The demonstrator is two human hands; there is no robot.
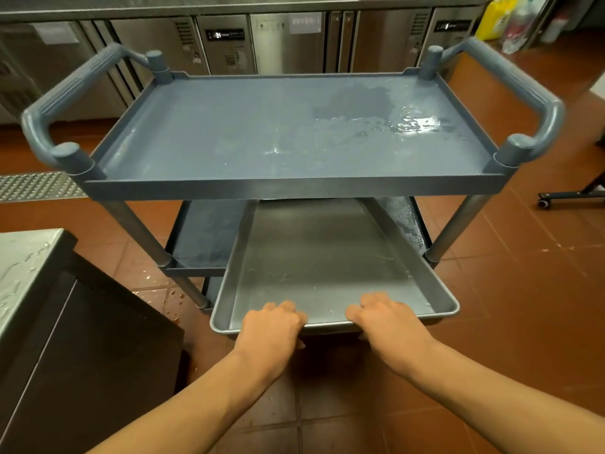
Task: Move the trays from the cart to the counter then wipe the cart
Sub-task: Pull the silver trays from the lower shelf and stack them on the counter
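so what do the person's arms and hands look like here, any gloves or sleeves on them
No gloves and no sleeves in view. The left hand and the right hand are both bare, and both forearms are uncovered right down to the bottom edge of the picture. No watch, ring, bracelet or marking shows on either wrist or on the fingers.

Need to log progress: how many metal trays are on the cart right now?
1. The metal tray sits on the middle shelf, half pulled out, both hands on its near rim. The top shelf has none; anything lower is hidden.
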